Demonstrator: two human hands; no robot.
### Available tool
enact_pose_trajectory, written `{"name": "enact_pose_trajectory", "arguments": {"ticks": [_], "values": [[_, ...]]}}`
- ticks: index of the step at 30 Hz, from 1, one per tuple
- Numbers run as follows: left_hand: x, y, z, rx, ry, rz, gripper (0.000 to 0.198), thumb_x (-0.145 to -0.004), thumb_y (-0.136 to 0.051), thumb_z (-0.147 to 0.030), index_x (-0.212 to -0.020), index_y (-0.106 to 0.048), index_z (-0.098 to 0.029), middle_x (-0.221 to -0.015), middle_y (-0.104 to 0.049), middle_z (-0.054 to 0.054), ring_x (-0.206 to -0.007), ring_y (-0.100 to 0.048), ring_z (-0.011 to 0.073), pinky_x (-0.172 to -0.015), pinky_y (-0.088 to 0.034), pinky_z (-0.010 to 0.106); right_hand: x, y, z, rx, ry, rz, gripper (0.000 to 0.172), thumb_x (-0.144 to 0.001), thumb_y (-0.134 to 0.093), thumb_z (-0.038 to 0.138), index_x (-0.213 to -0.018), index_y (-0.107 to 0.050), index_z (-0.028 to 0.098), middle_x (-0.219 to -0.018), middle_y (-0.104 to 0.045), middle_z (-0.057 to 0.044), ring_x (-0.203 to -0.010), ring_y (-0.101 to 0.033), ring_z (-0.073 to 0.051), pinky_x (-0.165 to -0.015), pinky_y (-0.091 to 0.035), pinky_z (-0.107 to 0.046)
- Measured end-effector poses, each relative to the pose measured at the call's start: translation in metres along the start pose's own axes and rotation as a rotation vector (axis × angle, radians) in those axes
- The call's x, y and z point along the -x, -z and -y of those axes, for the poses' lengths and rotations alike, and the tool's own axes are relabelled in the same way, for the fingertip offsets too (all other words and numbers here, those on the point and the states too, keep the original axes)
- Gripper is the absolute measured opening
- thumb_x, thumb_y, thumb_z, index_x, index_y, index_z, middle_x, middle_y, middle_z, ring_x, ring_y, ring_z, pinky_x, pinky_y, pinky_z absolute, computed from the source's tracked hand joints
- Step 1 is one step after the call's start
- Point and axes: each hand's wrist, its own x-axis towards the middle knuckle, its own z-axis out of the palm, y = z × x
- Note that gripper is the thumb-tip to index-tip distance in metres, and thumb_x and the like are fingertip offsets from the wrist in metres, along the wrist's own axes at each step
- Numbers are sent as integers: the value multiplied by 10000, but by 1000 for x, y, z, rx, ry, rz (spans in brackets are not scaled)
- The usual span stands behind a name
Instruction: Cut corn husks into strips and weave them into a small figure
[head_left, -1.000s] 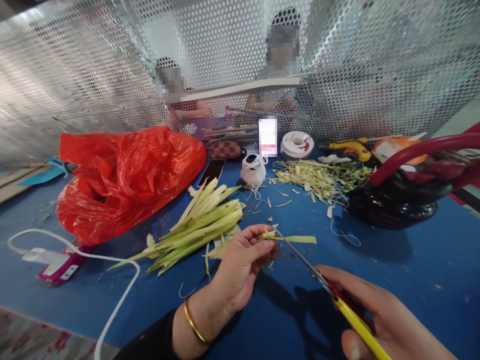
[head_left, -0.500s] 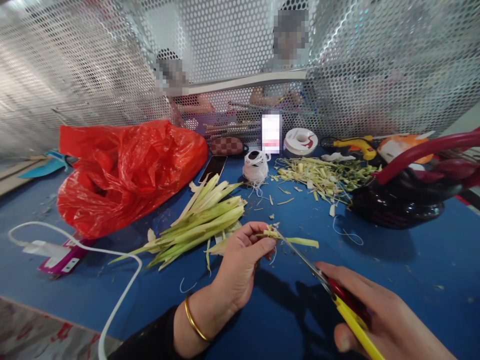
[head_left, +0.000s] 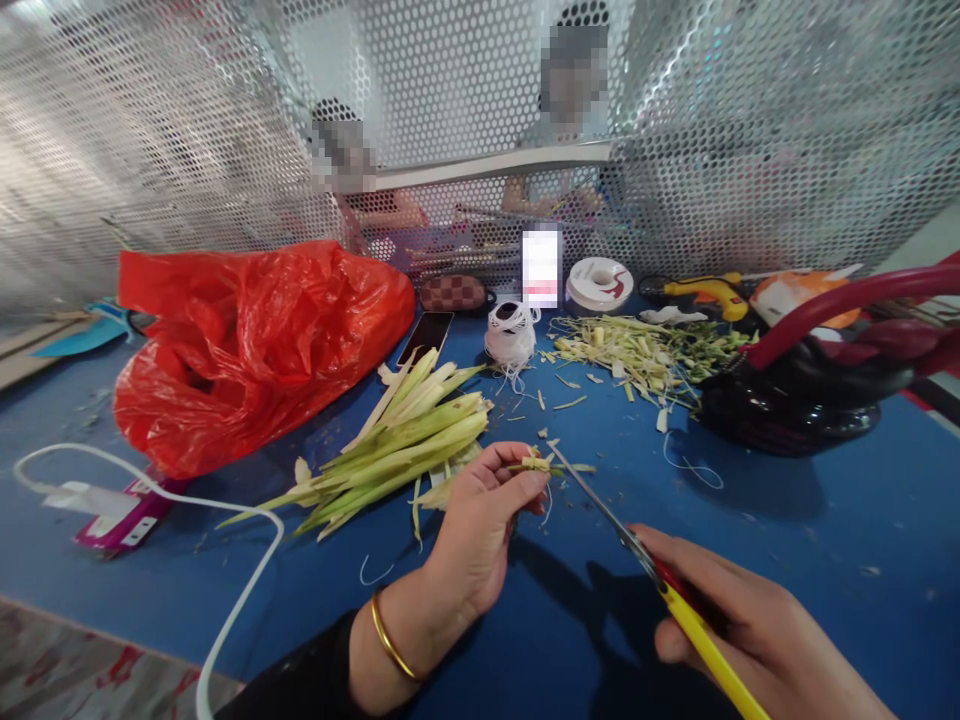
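My left hand (head_left: 476,520), a gold bangle on its wrist, pinches a small piece of yellow-green corn husk (head_left: 535,463) between thumb and fingertips. A thin white thread hangs just below it. My right hand (head_left: 757,620) is closed around the yellow and red handles of a pair of scissors (head_left: 600,505). Their blades look nearly together and point up and left, the tips just right of the held piece. Behind the blades a narrow husk strip sticks out to the right. Left of my left hand lies a pile of long green corn husks (head_left: 405,450).
A red plastic bag (head_left: 262,350) and a purple power bank (head_left: 124,530) with a white cable are on the left. Farther back are a ball of white string (head_left: 511,338), a white spool (head_left: 600,283) and husk scraps (head_left: 637,350). A black pot-like object (head_left: 787,405) stands right.
The husk strip that reached far to the right of the blades now shows shorter and thinner. The scissor blades have closed slightly and shifted a little left. My left hand has barely moved.
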Motion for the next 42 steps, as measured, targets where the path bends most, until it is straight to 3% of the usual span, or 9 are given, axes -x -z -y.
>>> {"name": "enact_pose_trajectory", "arguments": {"ticks": [4, 8, 14, 22, 25, 29, 33, 36, 42], "values": [[-2, 2, -2, 17, 12, -26, 272, -647, -812, -153, -862, -646, -147, -689, -660, -8, -585, -587, 89, -557, -453, 194, -3, 5, -9, 205, 29, -93, 438, -778, -705, 435, -1191, -689, 290, -1037, -766, -53, -858, -747, -256, -655, -605, -243], [-8, 8, -10, 49, 10, -89, 231, -708, -793, -176, -904, -680, -129, -850, -726, 51, -648, -646, 108, -585, -506, 207, -13, 14, -18, 549, 157, -124, 416, -837, -595, 392, -1226, -671, 266, -941, -760, -73, -658, -738, -225, -506, -566, -254], [-14, 15, -27, 141, -45, -131, 167, -769, -729, -104, -931, -690, -122, -847, -732, 45, -690, -686, 117, -620, -546, 204, -22, 9, -13, 641, 391, 106, 424, -817, -528, 187, -1221, -655, 203, -973, -738, -109, -789, -731, -226, -653, -589, -295], [-13, 18, -29, 135, -10, -100, 139, -782, -708, -79, -913, -685, -118, -810, -728, 51, -612, -667, 105, -569, -541, 201, -28, 19, 14, 461, 261, 338, 466, -728, -586, 141, -1150, -713, 291, -933, -752, -31, -784, -715, -198, -677, -547, -244], [-13, 19, -28, 129, -13, -81, 153, -755, -741, -96, -894, -688, -129, -797, -724, 43, -599, -662, 102, -547, -523, 190, -49, 27, -3, 469, 172, 236, 379, -796, -572, 219, -1139, -727, 271, -970, -764, -44, -821, -717, -217, -737, -550, -277], [-11, 19, -29, 126, -18, -90, 162, -740, -752, -106, -889, -694, -135, -775, -718, 31, -585, -655, 101, -534, -508, 191, -76, 36, -32, 574, -83, -154, 401, -857, -512, 367, -1139, -735, 189, -986, -769, -124, -869, -722, -298, -770, -555, -381], [-8, 17, -30, 107, -12, -78, 175, -737, -761, -120, -899, -696, -127, -782, -716, 34, -585, -654, 103, -528, -506, 193, -76, 29, -27, 252, 17, 47, 446, -869, -546, 372, -1224, -685, 141, -1132, -742, -114, -991, -704, -249, -869, -540, -325], [-8, 16, -28, 87, 7, -66, 120, -783, -715, -99, -895, -684, -130, -792, -720, 39, -596, -658, 100, -541, -517, 188, -78, 17, -14, 289, 91, 224, 372, -832, -606, 325, -1168, -721, 215, -1020, -770, -48, -849, -718, -206, -770, -556, -281], [-8, 14, -25, 53, 27, -9, 104, -869, -611, -92, -952, -673, -98, -961, -740, 127, -720, -701, 136, -641, -563, 217, -99, 19, -30, 566, -22, -50, 398, -901, -472, 317, -1203, -681, 162, -1012, -740, -135, -949, -686, -287, -837, -517, -392]]}}
